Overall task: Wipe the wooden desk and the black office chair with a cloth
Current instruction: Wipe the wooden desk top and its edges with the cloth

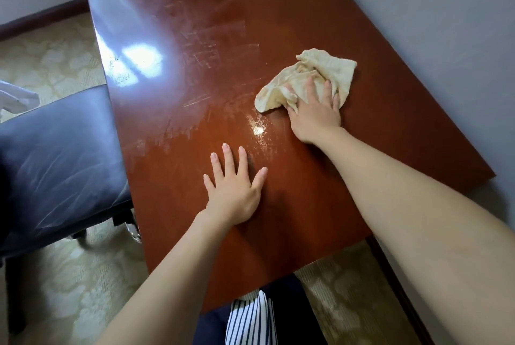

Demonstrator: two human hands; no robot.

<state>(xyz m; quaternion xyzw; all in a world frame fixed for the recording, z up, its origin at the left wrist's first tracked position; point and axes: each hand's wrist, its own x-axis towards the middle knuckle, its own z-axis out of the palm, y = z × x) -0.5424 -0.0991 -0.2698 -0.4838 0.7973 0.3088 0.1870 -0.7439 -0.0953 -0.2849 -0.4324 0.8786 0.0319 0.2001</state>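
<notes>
Head view: the right hand (pixel 315 114) presses a crumpled beige cloth (pixel 323 70) onto the wooden worktop (pixel 200 24), right of centre, fingers straight and spread. The left hand (pixel 234 191) lies flat nearer, fingers wide. The black office chair (pixel 55 160) stands left.

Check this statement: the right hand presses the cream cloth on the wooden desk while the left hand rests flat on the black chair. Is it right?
Not quite. The head view shows the left hand resting flat on the wooden desk, not on the black chair beside it. The right hand does press the cream cloth on the desk.
</notes>
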